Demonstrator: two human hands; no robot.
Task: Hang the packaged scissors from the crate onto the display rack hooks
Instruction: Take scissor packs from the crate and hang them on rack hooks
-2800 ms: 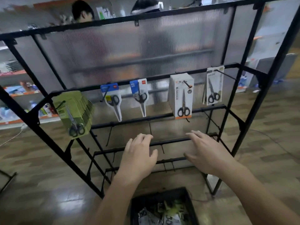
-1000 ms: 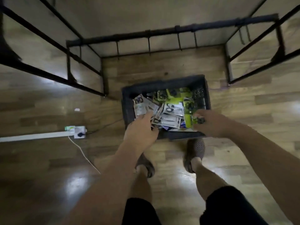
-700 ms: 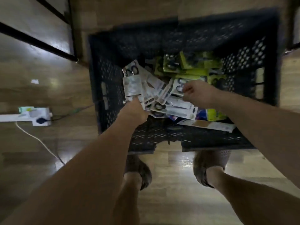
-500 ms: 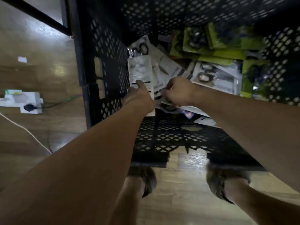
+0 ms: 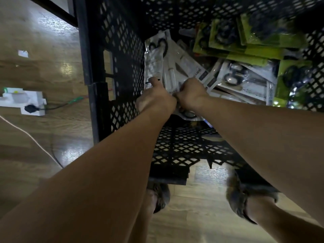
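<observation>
Reaching down into the crate with both hands, knuckles touching. Gripping a pack with the left hand — thumb laid flat on its printed white face, other fingers hidden underneath. Holding it close against the crate's left wall, black scissor loops showing at its far end. Curling the right hand knuckles-up into the white packs just beside; fingertips out of sight, so impossible to tell which of them pinched.

Under both wrists, a lower pack, pale, with dark loops peeking out. Fanned out to the right of the hands, more of the white packs, overlapping at angles, scissors blurred inside. Heaped beyond, toward the far right corner, green packs with dark scissors in them. All still inside the crate, none lifted clear.

Outside, a wooden floor with glare patches. Just beside the crate's near wall, a left shoe and a right shoe, toes toward the mesh. Off to the left, well apart from the crate — a white power strip with a black plug in it, a thin white cable trailing across the boards toward the near edge, a small white scrap farther away. Crossing the top left corner, a black bar, ending near the crate's far-left corner.
</observation>
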